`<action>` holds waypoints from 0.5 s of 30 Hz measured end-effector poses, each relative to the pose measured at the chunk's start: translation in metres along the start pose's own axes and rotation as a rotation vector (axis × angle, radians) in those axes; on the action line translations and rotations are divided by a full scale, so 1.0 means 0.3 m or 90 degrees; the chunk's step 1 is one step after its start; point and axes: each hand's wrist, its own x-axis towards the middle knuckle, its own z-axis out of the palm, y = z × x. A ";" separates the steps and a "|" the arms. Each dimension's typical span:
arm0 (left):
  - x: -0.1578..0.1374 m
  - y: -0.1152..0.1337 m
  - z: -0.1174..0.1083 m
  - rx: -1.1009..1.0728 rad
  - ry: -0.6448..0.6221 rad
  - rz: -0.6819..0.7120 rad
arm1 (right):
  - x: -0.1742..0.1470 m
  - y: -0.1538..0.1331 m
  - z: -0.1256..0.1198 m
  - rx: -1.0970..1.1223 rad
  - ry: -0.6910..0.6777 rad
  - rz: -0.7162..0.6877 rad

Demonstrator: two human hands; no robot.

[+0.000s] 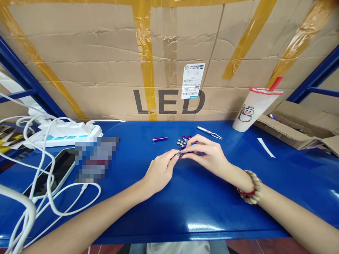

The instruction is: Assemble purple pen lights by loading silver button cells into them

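Near the middle of the blue table, my left hand (161, 168) is closed, pinching a small dark metallic piece (178, 155) between thumb and finger. My right hand (208, 152) meets it from the right, thumb and fingertips closed on the same piece's end. Its exact kind is too small to make out. Just beyond the fingers lie several silver button cells (180, 142) and a purple clip (186, 137), partly hidden by my right hand. A purple metal tube (160, 139) rests to their left. Farther back sits a silver pen-like stick (203, 129) with a wire clip.
A white cup with a red straw (245, 111) stands back right beside an open cardboard box (286, 128). A white paper strip (266, 147) lies nearby. At left are a power strip (66, 135), tangled white cables (50, 169) and a phone (53, 173). A large carton (111, 70) walls the back.
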 end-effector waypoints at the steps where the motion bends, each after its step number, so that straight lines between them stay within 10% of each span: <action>1: -0.001 0.001 -0.001 0.002 -0.004 -0.001 | 0.001 0.003 -0.005 -0.019 -0.005 -0.032; 15: -0.007 -0.001 -0.009 -0.006 -0.088 0.007 | -0.003 -0.010 -0.038 -0.165 -0.035 -0.194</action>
